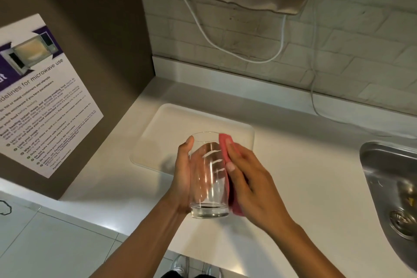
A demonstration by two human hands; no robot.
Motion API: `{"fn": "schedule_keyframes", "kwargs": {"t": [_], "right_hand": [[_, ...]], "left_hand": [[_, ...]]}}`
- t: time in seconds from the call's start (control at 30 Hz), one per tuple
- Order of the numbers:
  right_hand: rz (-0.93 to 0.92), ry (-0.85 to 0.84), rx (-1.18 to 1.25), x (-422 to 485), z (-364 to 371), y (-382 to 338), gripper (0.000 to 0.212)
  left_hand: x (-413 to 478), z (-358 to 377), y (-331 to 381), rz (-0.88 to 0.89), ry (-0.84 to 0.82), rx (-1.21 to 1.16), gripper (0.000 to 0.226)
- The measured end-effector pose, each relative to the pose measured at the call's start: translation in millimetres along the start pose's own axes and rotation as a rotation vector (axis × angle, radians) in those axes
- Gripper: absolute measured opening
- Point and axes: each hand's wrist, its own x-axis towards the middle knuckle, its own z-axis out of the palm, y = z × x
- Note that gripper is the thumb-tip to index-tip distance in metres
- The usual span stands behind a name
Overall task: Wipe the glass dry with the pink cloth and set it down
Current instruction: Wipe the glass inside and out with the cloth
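A clear drinking glass [208, 178] is held upright above the white counter, mouth tilted slightly away from me. My left hand [182, 176] wraps its left side, thumb near the rim and fingers visible through the glass. My right hand [250, 185] presses the pink cloth [233, 206] flat against the right side of the glass. The cloth runs from the rim [223, 142] down to the base, mostly covered by my fingers.
A white tray [171, 124] lies on the counter [304, 187] just behind the glass. A steel sink [390, 189] is at the right. A brown panel with a microwave guideline poster [45, 101] stands at the left. White cables [225, 49] hang along the tiled wall.
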Motion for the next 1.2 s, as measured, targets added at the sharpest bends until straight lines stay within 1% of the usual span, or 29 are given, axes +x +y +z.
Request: {"fn": "schedule_keyframes", "kwargs": {"t": [0.07,0.1,0.2,0.27,0.3,0.37,0.43,0.5,0.57,0.63,0.7,0.77,0.87,0.97,1.03,1.1,1.13,1.2], "right_hand": [[-0.023,0.05,-0.023,12,-1,-5,0.047],[-0.049,0.049,-0.059,14,1,-9,0.047],[-0.138,-0.043,-0.225,-2,11,-9,0.049],[-0.149,-0.109,-0.222,-16,12,-2,0.05],[-0.145,-0.111,-0.206,-18,10,1,0.049],[-0.087,-0.063,-0.16,-9,6,6,0.047],[-0.052,-0.029,-0.123,0,4,3,0.047],[-0.114,-0.056,-0.209,-3,8,-6,0.048],[-0.162,-0.111,-0.265,-18,12,-3,0.049],[-0.133,-0.111,-0.207,-21,13,1,0.047],[-0.053,-0.06,-0.105,-6,12,1,0.045],[-0.043,-0.043,-0.081,6,11,-3,0.045],[-0.12,-0.138,-0.111,-5,16,-2,0.047],[-0.079,-0.212,0.027,-14,11,5,0.045],[-0.029,-0.168,0.07,-1,8,7,0.044],[-0.017,-0.091,0.082,10,9,2,0.045],[-0.049,-0.069,0.065,11,12,-1,0.046],[-0.133,-0.079,-0.017,2,18,-2,0.047]], "left_hand": [[1,4,-4,-0.021,0.003,0.023,0.084],[2,5,-5,-0.023,0.017,0.022,0.085],[7,0,3,0.005,0.057,0.025,0.078],[8,-5,7,0.029,0.093,0.028,0.075],[8,-7,7,0.028,0.101,0.025,0.075],[7,-8,1,0.01,0.106,0.029,0.082],[8,-5,-1,0.005,0.088,0.034,0.078],[10,-4,6,0.013,0.075,0.014,0.074],[13,-6,13,0.034,0.107,0.016,0.068],[13,-6,15,0.04,0.14,0.038,0.065],[12,-6,10,0.024,0.152,0.038,0.07],[12,-6,7,0.015,0.146,0.021,0.074],[12,-9,19,0.044,0.101,-0.012,0.071],[12,-14,28,0.063,0.128,-0.018,0.066],[12,-13,23,0.039,0.128,-0.007,0.067],[12,-10,17,0.025,0.1,-0.01,0.075],[13,-9,18,0.024,0.086,-0.023,0.077],[13,-8,23,0.043,0.049,-0.051,0.074]]}}
